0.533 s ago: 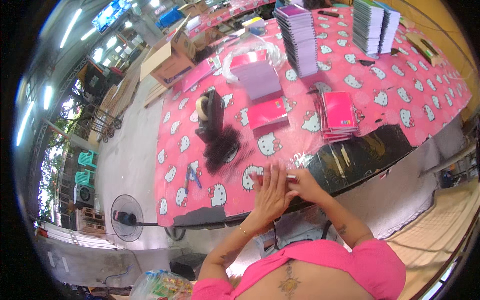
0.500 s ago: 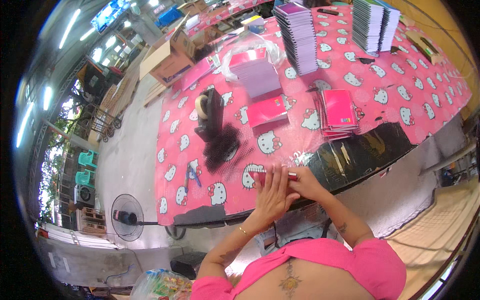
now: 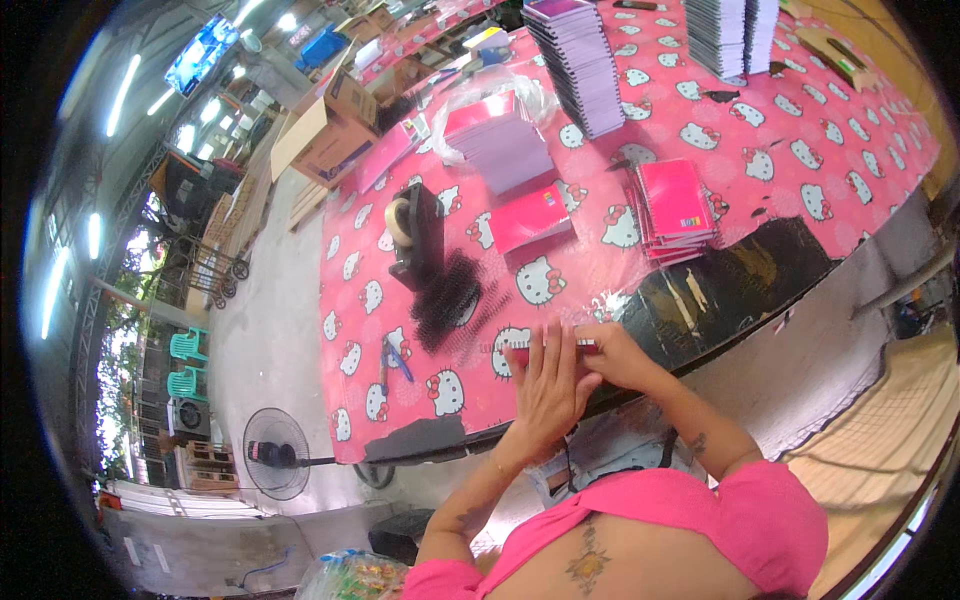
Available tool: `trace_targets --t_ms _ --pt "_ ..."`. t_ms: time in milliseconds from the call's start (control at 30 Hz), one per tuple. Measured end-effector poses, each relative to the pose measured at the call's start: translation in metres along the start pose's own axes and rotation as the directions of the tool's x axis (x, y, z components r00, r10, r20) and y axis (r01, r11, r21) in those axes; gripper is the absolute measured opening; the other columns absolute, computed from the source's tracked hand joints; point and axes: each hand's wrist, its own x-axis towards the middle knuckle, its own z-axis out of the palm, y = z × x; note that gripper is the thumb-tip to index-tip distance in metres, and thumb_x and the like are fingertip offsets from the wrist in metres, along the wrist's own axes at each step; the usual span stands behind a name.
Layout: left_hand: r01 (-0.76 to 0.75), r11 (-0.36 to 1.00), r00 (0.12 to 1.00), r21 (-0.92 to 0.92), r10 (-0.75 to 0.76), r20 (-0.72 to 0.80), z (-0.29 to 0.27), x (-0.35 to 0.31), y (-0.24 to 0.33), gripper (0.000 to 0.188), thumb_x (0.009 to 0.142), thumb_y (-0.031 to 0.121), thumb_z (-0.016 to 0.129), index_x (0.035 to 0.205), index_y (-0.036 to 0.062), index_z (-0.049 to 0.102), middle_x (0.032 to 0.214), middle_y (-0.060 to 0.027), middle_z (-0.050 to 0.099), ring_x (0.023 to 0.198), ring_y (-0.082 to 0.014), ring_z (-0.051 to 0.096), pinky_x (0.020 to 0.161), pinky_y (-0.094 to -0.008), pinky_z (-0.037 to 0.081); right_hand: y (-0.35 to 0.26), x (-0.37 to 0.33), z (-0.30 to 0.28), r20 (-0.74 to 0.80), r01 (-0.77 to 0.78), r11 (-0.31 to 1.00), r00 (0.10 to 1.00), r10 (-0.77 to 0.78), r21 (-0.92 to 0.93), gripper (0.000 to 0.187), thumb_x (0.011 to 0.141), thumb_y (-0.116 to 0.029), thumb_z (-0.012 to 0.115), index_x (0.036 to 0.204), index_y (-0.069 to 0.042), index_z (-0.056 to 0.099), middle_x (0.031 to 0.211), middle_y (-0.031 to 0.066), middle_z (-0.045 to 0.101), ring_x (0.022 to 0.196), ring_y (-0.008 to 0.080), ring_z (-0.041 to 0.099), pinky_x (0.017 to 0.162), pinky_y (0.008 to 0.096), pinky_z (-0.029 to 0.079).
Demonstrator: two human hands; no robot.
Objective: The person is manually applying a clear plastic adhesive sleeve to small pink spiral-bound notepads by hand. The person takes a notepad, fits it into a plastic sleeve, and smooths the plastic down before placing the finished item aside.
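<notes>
A small red notebook [image 3: 521,353] sits at the table's near edge, seen mostly edge-on under my hands. A dark wire coil [image 3: 490,348] sticks out to the left from its punched edge. My left hand [image 3: 545,388] lies across the notebook, fingers stretched out flat and thumb apart. At the notebook's right end, my right hand [image 3: 616,357] has its fingers bent round it; the fingertips are partly hidden. Beyond my hands lie a heap of loose black coils [image 3: 445,305], a pink notebook pile [image 3: 530,220] and a stack of spiral-bound pink notebooks [image 3: 675,205].
A black tape dispenser [image 3: 425,235] stands behind the coils, and pens [image 3: 396,360] lie at left. Tall notebook stacks [image 3: 580,75] and a plastic-wrapped pile [image 3: 500,150] stand farther back. Left of the table are a cardboard box [image 3: 335,130] and a fan [image 3: 275,453].
The whole view has shifted and tilted slightly. Both hands stay at the notebook in nearly the same pose, and the coil still sticks out at its left.
</notes>
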Motion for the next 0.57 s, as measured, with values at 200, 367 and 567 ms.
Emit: trace_targets --t_ms 200,367,567 --pt "-0.02 0.997 0.989 -0.079 0.008 -0.146 -0.009 -0.006 -0.004 0.065 0.097 0.041 0.051 0.146 0.0006 0.04 0.152 -0.0175 0.038 0.146 -0.0345 0.026 0.114 -0.0615 -0.009 -0.006 -0.001 0.002 0.054 -0.049 0.998 0.997 0.047 0.036 0.033 0.077 -0.009 0.067 0.109 -0.003 0.066 0.092 0.0219 0.067 0.082 0.0379 0.067 0.073 0.0402 0.053" --pt "-0.081 0.968 0.993 -0.236 0.057 -0.106 -0.03 0.035 -0.012 0.028 0.092 0.019 0.062 0.118 0.0085 0.064 0.115 -0.0094 0.066 0.117 -0.0267 0.06 0.117 -0.0596 0.001 0.005 -0.001 -0.008 -0.014 0.108 0.989 0.994 -0.11 -0.104 0.036 0.077 -0.01 0.068 0.112 -0.003 0.065 0.1 0.0209 0.068 0.09 0.0369 0.067 0.08 0.0407 0.053" --pt "-0.027 0.957 0.976 -0.288 -0.037 -0.215 -0.02 0.022 -0.014 0.016 0.091 0.015 0.064 0.107 0.0114 0.068 0.104 -0.0079 0.069 0.104 -0.023 0.065 0.118 -0.0585 0.007 -0.036 -0.01 -0.036 0.071 -0.008 0.999 0.997 0.004 0.053 0.034 0.084 -0.017 0.071 0.116 -0.007 0.068 0.109 0.0147 0.07 0.097 0.0304 0.068 0.085 0.0382 0.052"
